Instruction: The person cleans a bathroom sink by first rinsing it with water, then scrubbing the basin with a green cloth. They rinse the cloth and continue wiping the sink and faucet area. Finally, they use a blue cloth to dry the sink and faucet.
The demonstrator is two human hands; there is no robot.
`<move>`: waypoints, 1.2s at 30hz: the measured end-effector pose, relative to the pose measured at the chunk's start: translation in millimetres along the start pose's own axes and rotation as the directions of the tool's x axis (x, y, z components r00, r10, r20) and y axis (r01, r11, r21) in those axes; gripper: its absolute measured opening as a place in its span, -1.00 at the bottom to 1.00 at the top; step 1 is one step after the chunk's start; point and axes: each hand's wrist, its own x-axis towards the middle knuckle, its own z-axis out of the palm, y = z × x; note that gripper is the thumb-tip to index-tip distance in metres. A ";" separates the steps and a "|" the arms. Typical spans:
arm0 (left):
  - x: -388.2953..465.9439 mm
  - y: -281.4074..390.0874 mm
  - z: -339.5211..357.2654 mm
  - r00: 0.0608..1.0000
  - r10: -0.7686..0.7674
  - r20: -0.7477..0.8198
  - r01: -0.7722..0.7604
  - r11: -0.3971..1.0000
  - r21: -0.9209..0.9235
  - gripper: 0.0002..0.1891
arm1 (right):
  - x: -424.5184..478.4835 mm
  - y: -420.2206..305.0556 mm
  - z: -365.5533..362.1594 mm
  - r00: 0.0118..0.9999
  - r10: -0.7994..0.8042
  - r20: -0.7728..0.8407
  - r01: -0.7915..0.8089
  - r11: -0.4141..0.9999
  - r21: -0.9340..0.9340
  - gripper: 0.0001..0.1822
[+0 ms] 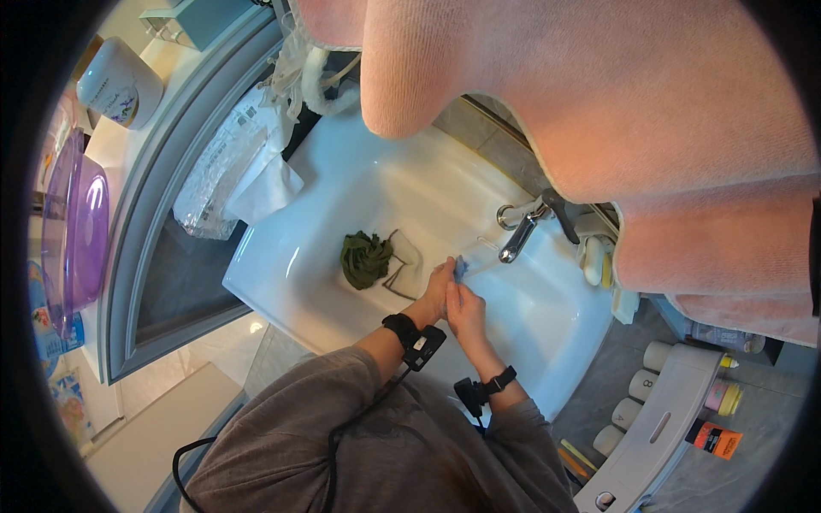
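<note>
My left hand [439, 290] and my right hand [466, 306] meet over the white sink [333, 320]. At their fingertips shows a small blue item [460, 268], perhaps cloth or a brush; which hand grips it is unclear. Just beyond and to the right hangs the spout of a chrome faucet [518, 238], with a thin stream of water seeming to fall beside the blue item. A bunched dark green cloth [365, 260] lies in the basin left of my hands, its thin dark straps [396, 285] trailing toward them.
Pink towels [641, 115] hang over the back and right of the sink. Soap bars [592, 260] sit beside the faucet. A clear plastic pack of white tissues [221, 167] rests at the left rim. Farther left stand a purple basin [90, 231] and a white jar [122, 83]. A shelf [667, 417] is at lower right.
</note>
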 end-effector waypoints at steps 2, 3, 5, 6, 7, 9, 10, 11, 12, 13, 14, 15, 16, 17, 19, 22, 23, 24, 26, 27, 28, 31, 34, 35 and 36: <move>-2.4 -7.6 -1.8 0.993 0.117 -0.004 -0.113 0.964 0.239 -0.57 | 10.0 11.2 5.1 0.996 -0.081 0.023 0.084 0.978 -0.193 -0.70; -3.6 -2.3 0.9 0.999 -0.038 -0.035 0.041 0.995 0.096 -0.56 | 15.8 15.4 7.0 0.996 -0.089 0.007 0.088 0.971 -0.221 -0.69; -10.1 13.3 7.5 0.936 -0.349 -0.040 0.334 0.919 -0.209 -0.52 | 26.1 23.6 10.1 0.994 -0.109 -0.012 0.101 0.955 -0.278 -0.67; -10.4 21.2 8.6 0.873 -0.488 -0.005 0.457 0.819 -0.346 -0.51 | 33.9 32.2 10.7 0.999 -0.029 -0.015 0.025 0.965 -0.262 -0.66; -9.7 24.6 6.5 0.791 -0.610 0.048 0.557 0.684 -0.472 -0.49 | 42.4 43.2 10.5 0.999 0.049 -0.012 -0.051 0.969 -0.244 -0.64; -6.1 28.2 -0.7 0.791 -0.601 0.116 0.560 0.635 -0.532 -0.47 | 52.4 60.0 12.5 0.980 0.192 0.043 -0.181 0.966 -0.184 -0.60; -4.3 31.6 -3.7 0.790 -0.594 0.152 0.564 0.606 -0.561 -0.46 | 55.2 66.9 14.1 0.963 0.253 0.095 -0.238 0.960 -0.145 -0.57; -1.8 35.3 -6.6 0.798 -0.584 0.149 0.535 0.573 -0.621 -0.48 | 57.3 74.2 14.3 0.939 0.311 0.149 -0.298 0.949 -0.108 -0.52; -4.6 60.7 -9.8 0.807 -0.574 0.136 0.496 0.537 -0.682 -0.49 | 59.3 72.4 10.8 0.841 0.433 0.325 -0.506 0.841 0.191 -0.54; -6.3 76.1 -13.7 0.817 -0.563 0.128 0.456 0.495 -0.739 -0.50 | 60.3 64.1 2.2 0.717 0.467 0.518 -0.688 0.596 0.414 -0.54; 0.9 58.1 -23.3 0.881 -0.456 0.130 0.385 0.527 -0.757 -0.49 | 60.9 60.0 -3.3 0.586 0.408 0.700 -0.810 0.256 0.528 -0.53; 0.8 59.7 -28.5 0.889 -0.449 0.084 0.359 0.572 -0.738 -0.48 | 59.5 62.1 -6.8 0.641 0.398 0.657 -0.768 0.339 0.544 -0.53; 0.3 61.6 -33.5 0.897 -0.440 0.038 0.332 0.615 -0.715 -0.47 | 56.4 64.4 -10.1 0.693 0.381 0.612 -0.719 0.419 0.554 -0.53; -0.7 62.5 -37.6 0.904 -0.428 -0.007 0.305 0.656 -0.690 -0.46 | 55.0 66.7 -13.7 0.742 0.359 0.566 -0.665 0.497 0.558 -0.52; -5.7 60.2 -45.7 0.860 -0.508 0.054 0.402 0.609 -0.684 -0.40 | 60.7 75.6 -23.2 0.794 0.329 0.512 -0.584 0.647 0.490 -0.51; -15.1 59.6 -45.3 0.784 -0.610 0.115 0.529 0.560 -0.637 -0.33 | 66.0 93.7 -27.9 0.836 0.315 0.449 -0.505 0.761 0.408 -0.58; -20.8 58.8 -39.1 0.762 -0.638 0.112 0.563 0.566 -0.602 -0.35 | 65.8 99.9 -27.3 0.845 0.316 0.430 -0.489 0.782 0.386 -0.62; -26.5 59.3 -33.3 0.741 -0.664 0.102 0.590 0.570 -0.572 -0.37 | 65.4 91.3 -28.2 0.853 0.283 0.438 -0.469 0.784 0.407 -0.62; -35.4 55.7 -12.2 0.736 -0.648 0.195 0.618 0.527 -0.583 -0.40 | 61.3 65.1 -28.8 0.867 0.216 0.449 -0.427 0.787 0.445 -0.62; -37.3 55.8 0.8 0.730 -0.637 0.248 0.638 0.506 -0.580 -0.41 | 57.4 63.9 -24.2 0.905 0.204 0.373 -0.361 0.832 0.422 -0.62; -35.5 52.7 12.7 0.765 -0.586 0.268 0.610 0.524 -0.595 -0.42 | 51.9 65.9 -17.0 0.937 0.187 0.294 -0.297 0.871 0.392 -0.62; -23.1 31.0 37.7 0.836 -0.478 0.270 0.524 0.549 -0.651 -0.44 | 34.1 66.2 0.5 0.998 -0.053 0.017 0.052 0.996 0.073 -0.67; -9.6 10.0 41.7 0.855 -0.477 0.205 0.464 0.526 -0.713 -0.44 | 23.7 50.9 -1.2 0.996 -0.088 -0.022 0.086 0.994 -0.074 -0.73; -6.8 6.8 38.2 0.859 -0.468 0.207 0.452 0.505 -0.735 -0.45 | 21.5 40.7 -5.8 0.999 -0.041 -0.006 0.040 0.997 -0.067 -0.74; -6.9 5.1 35.4 0.861 -0.463 0.213 0.445 0.481 -0.755 -0.45 | 17.9 32.2 -11.0 0.999 -0.010 0.038 0.011 0.999 -0.044 -0.75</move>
